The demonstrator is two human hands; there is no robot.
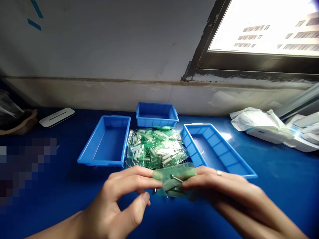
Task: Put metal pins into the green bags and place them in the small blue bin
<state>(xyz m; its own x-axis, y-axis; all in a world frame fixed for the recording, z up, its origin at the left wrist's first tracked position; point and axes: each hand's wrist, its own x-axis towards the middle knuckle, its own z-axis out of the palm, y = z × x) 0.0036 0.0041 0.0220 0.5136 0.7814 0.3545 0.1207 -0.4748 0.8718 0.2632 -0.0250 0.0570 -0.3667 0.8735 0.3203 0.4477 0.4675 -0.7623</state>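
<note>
A small green see-through bag spans the space between my two hands. Inside it show a screw and pale wall plugs. My left hand has its fingers stretched to the bag's left edge, one fingertip overlapping the front; its thumb stands apart below. On the other side, my right hand, with a ring on one finger, grips the bag's right edge; its thumb is hidden. Just behind lies a pile of similar green bags filled with pale plugs and screws.
Around the pile stand a left blue bin, a back blue bin and a right blue bin, with a small piece inside the right one. A white flat device lies at left, white crumpled plastic at right. The wall borders the blue table.
</note>
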